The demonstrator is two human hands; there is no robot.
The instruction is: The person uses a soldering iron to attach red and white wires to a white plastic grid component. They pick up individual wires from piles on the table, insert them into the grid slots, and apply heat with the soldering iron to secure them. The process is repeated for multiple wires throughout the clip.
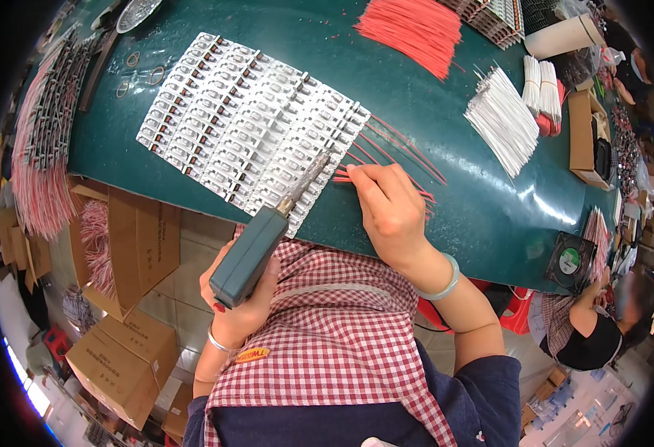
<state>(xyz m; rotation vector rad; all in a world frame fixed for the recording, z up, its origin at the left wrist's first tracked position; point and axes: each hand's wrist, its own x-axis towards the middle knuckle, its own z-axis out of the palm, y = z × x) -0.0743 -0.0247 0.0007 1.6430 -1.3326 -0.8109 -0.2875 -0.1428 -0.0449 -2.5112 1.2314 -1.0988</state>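
My left hand (243,316) is wrapped round a dark green soldering gun (249,257). Its metal tip points up and to the right, over the right part of a sheet of white connector-like parts (226,123) set in rows. With fingertips pinched together, my right hand (392,216) holds short red wires (340,176) beside that sheet's right edge; how many is hard to tell. Several other red wires (409,145) stick out from the same edge, some passing behind my right hand. The exact contact between gun tip and parts is too small to make out.
Loose red wires (413,33) and white wires (502,123) lie in piles on the green table (446,231). Wired strips (44,141) hang at the left edge. A black fan (569,261) stands at right, near another person (591,324). Cardboard boxes (122,365) sit lower left.
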